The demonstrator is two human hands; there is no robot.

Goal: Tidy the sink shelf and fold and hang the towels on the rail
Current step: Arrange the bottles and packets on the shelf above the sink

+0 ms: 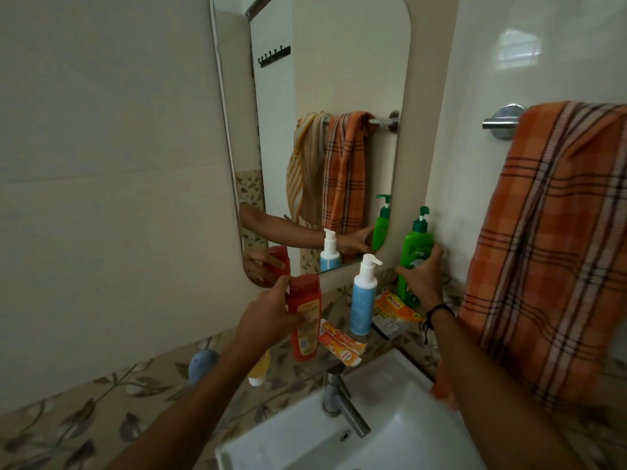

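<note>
While both arms reached over the white ceramic sink [400, 432], a large orange plaid cotton towel [549, 239] hung bunched on the steel wall rail [498, 123] at the right. Below the rounded wall mirror [312, 96], the narrow glass sink shelf [364, 340] carried a white-and-blue pump bottle [363, 296], an orange scrub-pad packet [393, 313] and a small orange carton [342, 344]. At its left end, the left hand [268, 317] clasped a red plastic bottle [305, 320]; at the far right, the right hand [424, 276] wrapped a green pump bottle [415, 252].
</note>
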